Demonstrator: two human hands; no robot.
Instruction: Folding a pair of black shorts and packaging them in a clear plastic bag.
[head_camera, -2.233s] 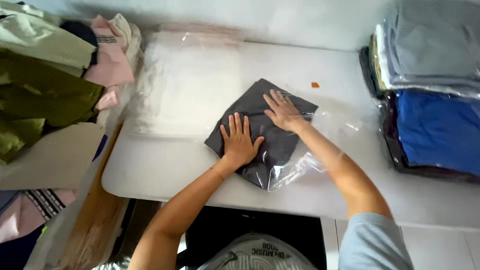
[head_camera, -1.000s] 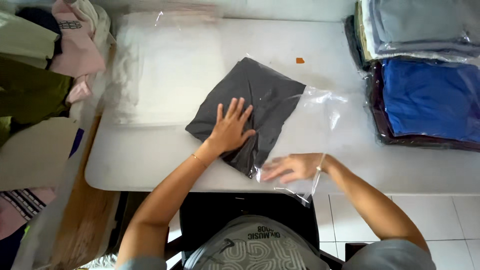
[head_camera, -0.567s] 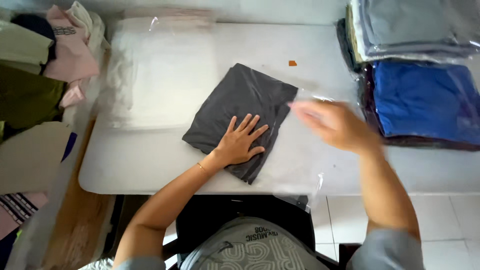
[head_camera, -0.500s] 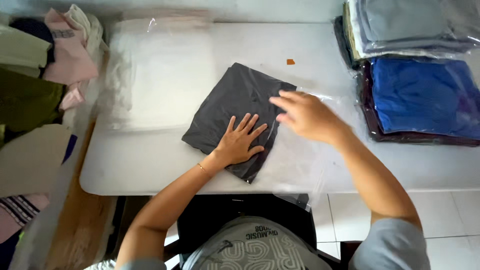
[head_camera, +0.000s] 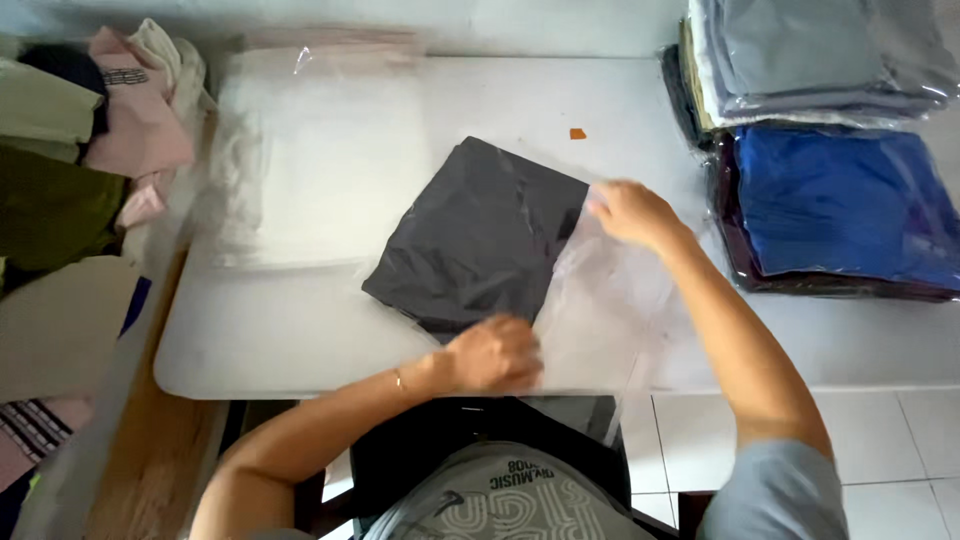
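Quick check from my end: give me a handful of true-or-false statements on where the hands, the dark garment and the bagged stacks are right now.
1. The left hand grips the near edge of the clear plastic bag. True.
2. The right hand rests on the blue bagged garment. False: it holds the bag's far edge beside the dark grey folded garment.
3. The dark garment lies on the white table. True.
4. The bagged stacks sit at the table's left. False: they are at the right; loose clothes lie left.
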